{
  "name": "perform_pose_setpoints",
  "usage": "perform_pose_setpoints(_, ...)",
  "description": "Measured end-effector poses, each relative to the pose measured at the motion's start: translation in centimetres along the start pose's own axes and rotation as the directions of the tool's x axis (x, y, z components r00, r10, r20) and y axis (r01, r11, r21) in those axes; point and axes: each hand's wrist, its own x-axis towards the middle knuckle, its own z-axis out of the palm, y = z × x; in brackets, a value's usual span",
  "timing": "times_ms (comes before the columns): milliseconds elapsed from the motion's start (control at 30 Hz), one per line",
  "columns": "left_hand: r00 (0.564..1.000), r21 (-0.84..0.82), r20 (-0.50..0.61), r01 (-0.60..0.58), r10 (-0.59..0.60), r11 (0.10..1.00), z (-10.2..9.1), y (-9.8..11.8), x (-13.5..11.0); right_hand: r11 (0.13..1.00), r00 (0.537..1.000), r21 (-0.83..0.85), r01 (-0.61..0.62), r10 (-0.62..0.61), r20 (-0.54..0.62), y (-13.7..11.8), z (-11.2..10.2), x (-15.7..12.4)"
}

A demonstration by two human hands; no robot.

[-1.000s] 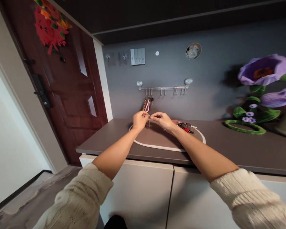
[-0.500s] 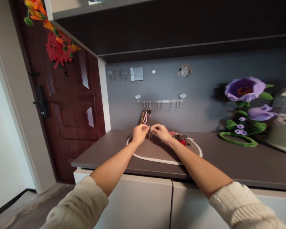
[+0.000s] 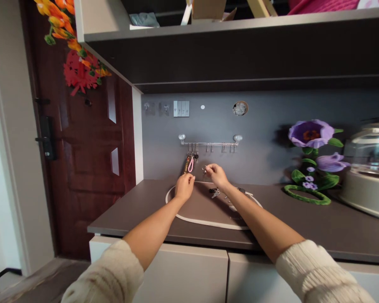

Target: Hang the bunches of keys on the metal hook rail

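My right hand [image 3: 217,175] is raised above the counter, with thumb and fingertips pinched on a small metal key ring [image 3: 204,170]. To its left, my left hand [image 3: 185,187] is closed, its fingertips pressed together; whatever it may hold is too small or hidden to make out. Just above that hand, several keys [image 3: 196,157] and a pink strap [image 3: 191,164] hang from a clear hook rail [image 3: 208,144]. More keys [image 3: 214,192] lie on a brown mat with a pale rim [image 3: 205,223], partly covered by my right forearm.
Purple artificial flowers [image 3: 311,134] with a green ring base stand on the counter [image 3: 123,214] at right, beside a clear-domed appliance [image 3: 364,181]. An overhanging shelf [image 3: 227,63] spans the top. At left is a dark red door [image 3: 91,168].
My hands have come apart: the right keeps the ring, while the left is lower and separate. My view has tilted up, showing more of the shelf.
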Motion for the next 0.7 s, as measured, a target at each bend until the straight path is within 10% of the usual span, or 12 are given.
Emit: perform_pose_setpoints(700,0.999,0.062,0.026,0.043,-0.045,0.997,0.9,-0.5,0.1,0.932,0.988,-0.362,0.0,-0.056,-0.143,-2.9,2.4,10.3)
